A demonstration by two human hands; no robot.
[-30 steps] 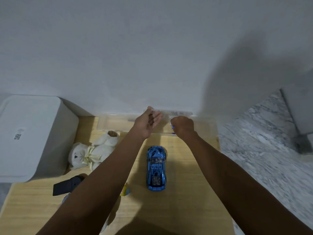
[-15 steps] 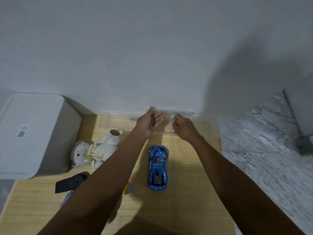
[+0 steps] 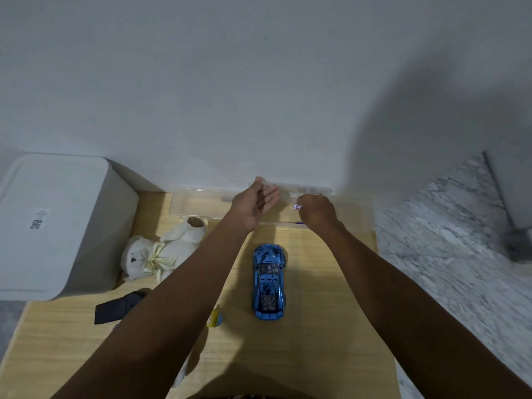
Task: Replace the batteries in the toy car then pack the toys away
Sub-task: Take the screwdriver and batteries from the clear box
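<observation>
The blue toy car [image 3: 269,283] stands on the wooden table [image 3: 316,341], nose toward the wall. Behind it, against the wall, lies a long clear plastic box [image 3: 198,204]. My left hand [image 3: 253,207] holds the left end of the box's raised clear lid [image 3: 290,187], thumb on top and fingers loosely spread below. My right hand [image 3: 316,213] is over the box's right half, pinching a small battery [image 3: 297,207] with a white and purple label. A white teddy bear [image 3: 161,251] lies left of the car. A small yellow and blue toy [image 3: 215,319] peeks out beside my left forearm.
A big white lidded bin [image 3: 57,226] stands at the left, against the table. A black object [image 3: 118,309] lies on the table, partly under my left arm. Marble floor [image 3: 446,254] runs along the table's right side. The wall is right behind the clear box.
My right hand has shifted slightly inside the clear box and the small battery now shows at its fingertips. My left fingers have spread a little at the lid. The car has not moved.
</observation>
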